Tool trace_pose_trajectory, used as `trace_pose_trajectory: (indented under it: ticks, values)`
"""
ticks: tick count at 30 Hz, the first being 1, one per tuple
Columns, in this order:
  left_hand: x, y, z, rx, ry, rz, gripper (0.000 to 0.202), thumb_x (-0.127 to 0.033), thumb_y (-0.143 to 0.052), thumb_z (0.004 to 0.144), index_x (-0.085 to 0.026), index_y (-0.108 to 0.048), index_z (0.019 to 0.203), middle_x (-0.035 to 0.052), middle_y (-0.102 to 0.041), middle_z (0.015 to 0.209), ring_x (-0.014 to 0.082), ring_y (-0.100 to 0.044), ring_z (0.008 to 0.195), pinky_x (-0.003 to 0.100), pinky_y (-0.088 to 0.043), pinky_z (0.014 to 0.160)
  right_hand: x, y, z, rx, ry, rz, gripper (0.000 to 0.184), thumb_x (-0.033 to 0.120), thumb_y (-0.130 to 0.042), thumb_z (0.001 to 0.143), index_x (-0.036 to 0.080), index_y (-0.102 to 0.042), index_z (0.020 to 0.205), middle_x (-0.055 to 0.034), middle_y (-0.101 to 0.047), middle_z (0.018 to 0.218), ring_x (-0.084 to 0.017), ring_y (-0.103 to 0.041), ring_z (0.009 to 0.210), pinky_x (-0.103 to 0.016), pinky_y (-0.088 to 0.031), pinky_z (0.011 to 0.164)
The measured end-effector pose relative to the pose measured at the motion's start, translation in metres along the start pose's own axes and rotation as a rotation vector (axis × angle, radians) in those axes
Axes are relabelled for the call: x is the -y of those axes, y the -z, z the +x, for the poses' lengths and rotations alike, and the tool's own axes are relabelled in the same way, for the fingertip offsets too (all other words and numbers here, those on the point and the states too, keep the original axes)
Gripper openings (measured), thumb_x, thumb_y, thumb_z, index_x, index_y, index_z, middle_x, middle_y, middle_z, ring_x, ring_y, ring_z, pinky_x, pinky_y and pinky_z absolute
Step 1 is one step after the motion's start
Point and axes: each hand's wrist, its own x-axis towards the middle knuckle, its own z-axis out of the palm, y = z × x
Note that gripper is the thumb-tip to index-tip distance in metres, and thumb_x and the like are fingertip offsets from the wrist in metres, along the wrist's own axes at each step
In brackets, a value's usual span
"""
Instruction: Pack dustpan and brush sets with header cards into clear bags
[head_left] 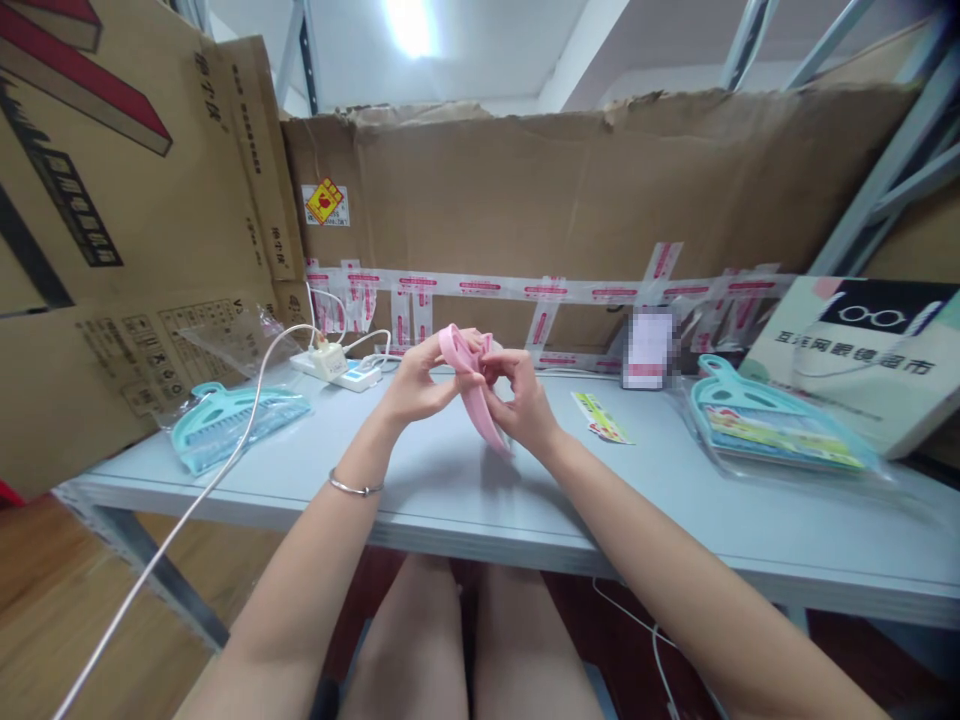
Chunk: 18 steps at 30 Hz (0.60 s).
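Note:
Above the middle of the desk, both hands hold a pink dustpan [487,420], seen nearly edge-on, with a looped handle end at the top. My left hand [427,385] is closed round the handle side, thumb pressed against the pink plastic. On the other side, my right hand [521,400] pinches the pink piece near its upper part with thumb and fingertips. The fingers hide part of it, and a whitish patch shows behind its lower edge. A yellow-green printed card [602,418] lies on the desk right of my right hand.
Bagged turquoise dustpan sets lie at the left [232,425] and right [780,415] of the desk [480,510]. A power strip [352,372] with a white cable [247,430] stands at back left. A phone [649,348] leans against the cardboard wall [525,190]. A white printed box [862,365] stands far right.

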Motion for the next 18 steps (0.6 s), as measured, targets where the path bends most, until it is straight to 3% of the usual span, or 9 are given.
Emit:
trace_pose_trajectory:
  ticks: [3,6,9,12,15,18]
  values:
    - [0.002,0.013,-0.002,-0.152,0.01,0.192,0.025,-0.035,-0.067,0.073,-0.016,-0.06,0.087,0.009,-0.064,0.097,0.0229,-0.06,0.1,0.036,-0.052,0.084,-0.001,0.013,0.006,-0.15,0.059,-0.09,0.022,0.018,-0.054,0.083,0.024,-0.044,0.102,-0.001,-0.052,0.087,-0.012,-0.053,0.069,-0.029,-0.048,0.064]
    - [0.01,0.035,-0.008,-0.319,0.128,0.271,0.031,-0.039,-0.066,0.073,-0.016,-0.057,0.093,0.01,-0.062,0.103,0.0205,-0.06,0.098,0.029,-0.054,0.073,-0.012,0.029,0.011,-0.289,0.0,-0.11,0.031,0.019,-0.054,0.082,0.026,-0.041,0.109,-0.0015,-0.053,0.091,-0.012,-0.054,0.069,-0.029,-0.049,0.065]
    - [0.017,0.048,-0.014,-0.29,0.18,0.314,0.033,-0.04,-0.067,0.073,-0.017,-0.055,0.093,0.0092,-0.06,0.104,0.0189,-0.06,0.095,0.027,-0.053,0.069,-0.03,0.037,0.011,-0.064,-0.075,-0.149,0.039,0.021,-0.055,0.081,0.024,-0.042,0.117,-0.0038,-0.059,0.093,-0.015,-0.058,0.073,-0.032,-0.051,0.07]
    - [0.018,0.049,-0.019,-0.294,0.143,0.458,0.034,-0.04,-0.07,0.07,-0.017,-0.054,0.089,0.0076,-0.061,0.097,0.0199,-0.059,0.093,0.032,-0.05,0.077,-0.044,0.038,0.006,0.172,-0.032,-0.272,0.033,0.021,-0.051,0.082,0.022,-0.052,0.115,-0.0066,-0.065,0.097,-0.018,-0.06,0.081,-0.035,-0.05,0.077]
    - [0.014,0.047,-0.028,-0.306,0.145,0.613,0.031,-0.04,-0.072,0.068,-0.019,-0.053,0.08,0.0046,-0.06,0.088,0.0212,-0.058,0.092,0.036,-0.045,0.084,-0.053,0.041,-0.001,0.41,0.033,-0.405,0.03,0.02,-0.044,0.086,0.022,-0.059,0.112,-0.0075,-0.068,0.095,-0.018,-0.06,0.08,-0.031,-0.048,0.074]
    - [0.006,0.043,-0.039,-0.215,0.255,0.746,0.03,-0.04,-0.071,0.068,-0.019,-0.052,0.076,0.0034,-0.058,0.085,0.0217,-0.055,0.088,0.035,-0.044,0.078,-0.058,0.044,-0.008,0.634,0.067,-0.51,0.029,0.019,-0.043,0.088,0.023,-0.064,0.107,-0.007,-0.069,0.093,-0.016,-0.061,0.079,-0.026,-0.046,0.068]
